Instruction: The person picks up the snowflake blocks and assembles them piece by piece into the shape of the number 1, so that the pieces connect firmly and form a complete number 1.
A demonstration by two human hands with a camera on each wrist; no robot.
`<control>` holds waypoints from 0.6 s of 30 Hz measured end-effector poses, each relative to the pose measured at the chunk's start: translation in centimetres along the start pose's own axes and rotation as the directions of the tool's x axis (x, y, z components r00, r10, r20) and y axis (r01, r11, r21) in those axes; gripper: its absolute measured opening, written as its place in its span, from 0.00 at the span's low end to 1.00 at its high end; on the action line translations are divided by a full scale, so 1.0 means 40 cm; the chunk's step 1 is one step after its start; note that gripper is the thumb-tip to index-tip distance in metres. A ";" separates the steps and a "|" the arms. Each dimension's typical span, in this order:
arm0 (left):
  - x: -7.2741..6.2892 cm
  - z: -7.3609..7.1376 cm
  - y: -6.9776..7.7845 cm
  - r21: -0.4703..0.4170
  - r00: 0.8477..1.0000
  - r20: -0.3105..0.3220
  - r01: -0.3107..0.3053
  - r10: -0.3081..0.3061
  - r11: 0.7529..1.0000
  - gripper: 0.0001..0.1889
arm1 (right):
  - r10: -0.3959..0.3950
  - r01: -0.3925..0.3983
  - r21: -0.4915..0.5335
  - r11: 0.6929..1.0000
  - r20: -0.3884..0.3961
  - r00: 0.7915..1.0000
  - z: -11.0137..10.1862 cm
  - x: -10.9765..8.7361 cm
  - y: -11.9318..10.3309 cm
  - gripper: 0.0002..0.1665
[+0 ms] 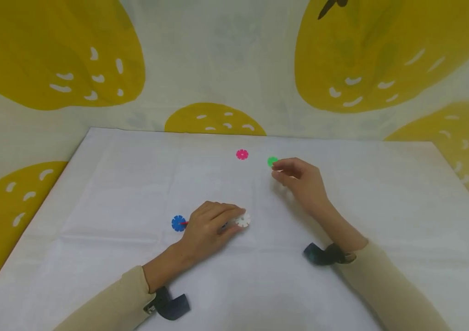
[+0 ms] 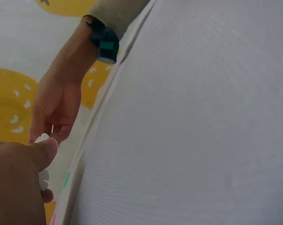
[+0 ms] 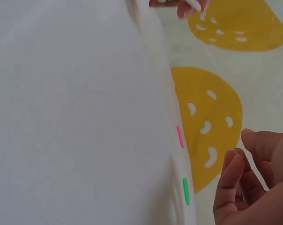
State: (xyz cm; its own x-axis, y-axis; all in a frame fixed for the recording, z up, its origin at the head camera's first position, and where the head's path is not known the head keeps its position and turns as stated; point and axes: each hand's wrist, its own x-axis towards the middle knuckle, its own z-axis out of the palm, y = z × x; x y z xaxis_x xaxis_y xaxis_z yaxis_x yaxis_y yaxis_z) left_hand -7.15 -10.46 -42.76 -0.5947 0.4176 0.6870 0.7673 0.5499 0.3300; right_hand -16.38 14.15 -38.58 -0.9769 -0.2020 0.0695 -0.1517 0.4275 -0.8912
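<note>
In the head view my left hand (image 1: 209, 227) pinches a white notched plastic disc (image 1: 243, 220) between thumb and fingertips. A blue notched disc (image 1: 178, 223) with a red piece (image 1: 183, 223) at its side shows left of this hand, and a bit of blue shows between the fingers; the rest is hidden by the hand. In the left wrist view, the thumb lies across the white disc (image 2: 44, 180). My right hand (image 1: 302, 183), fingers loosely bent and thumb apart, holds nothing. Its fingertips overlap the edge of a green notched disc (image 1: 272, 161) in the head view.
A pink notched disc (image 1: 242, 154) lies on the white-covered table (image 1: 135, 184) near its far edge, left of the green one. Behind the table hangs a pale cloth (image 1: 217, 55) with yellow fruit prints. Dark bands (image 1: 325, 254) sit on both wrists.
</note>
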 end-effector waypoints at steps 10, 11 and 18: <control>0.001 0.007 0.000 0.001 0.999 -0.019 -0.034 0.034 0.999 0.19 | 0.131 -0.135 -0.076 0.988 -0.051 0.990 -0.001 0.093 0.053 0.19; 0.001 0.007 0.000 0.001 0.999 -0.020 -0.033 0.033 0.999 0.19 | 0.136 -0.139 -0.071 0.988 -0.051 0.989 0.001 0.097 0.058 0.19; -0.001 0.009 0.000 0.003 0.999 -0.018 -0.027 0.027 1.000 0.20 | 0.135 -0.141 -0.141 0.980 -0.052 0.989 0.018 0.113 0.081 0.20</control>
State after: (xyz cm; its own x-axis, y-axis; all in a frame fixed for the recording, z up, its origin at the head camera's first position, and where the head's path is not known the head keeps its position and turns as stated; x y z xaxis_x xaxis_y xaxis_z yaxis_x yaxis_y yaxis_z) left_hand -7.22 -10.22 -43.04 -0.5692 0.4194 0.7072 0.7825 0.5405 0.3092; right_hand -21.18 13.99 -41.49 -0.9950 -0.0960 -0.0282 -0.0319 0.5718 -0.8198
